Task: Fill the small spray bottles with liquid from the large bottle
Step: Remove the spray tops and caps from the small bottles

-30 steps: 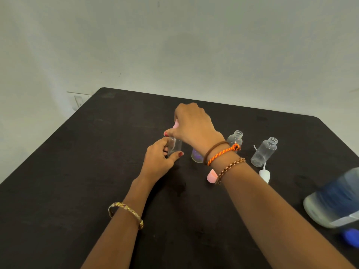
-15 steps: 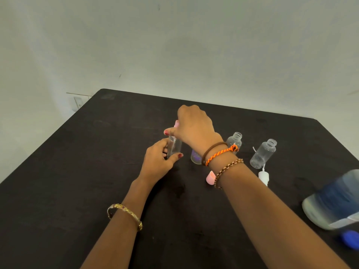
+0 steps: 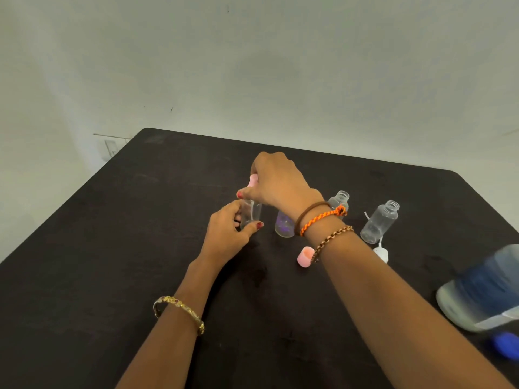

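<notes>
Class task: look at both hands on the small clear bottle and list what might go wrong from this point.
1. The right hand twists a pink spray top while the left hand grips the small clear bottle; a slip may tip it.
2. The right forearm hangs over two uncapped clear plastic bottles and a loose pink cap; lowering it might topple them.
</notes>
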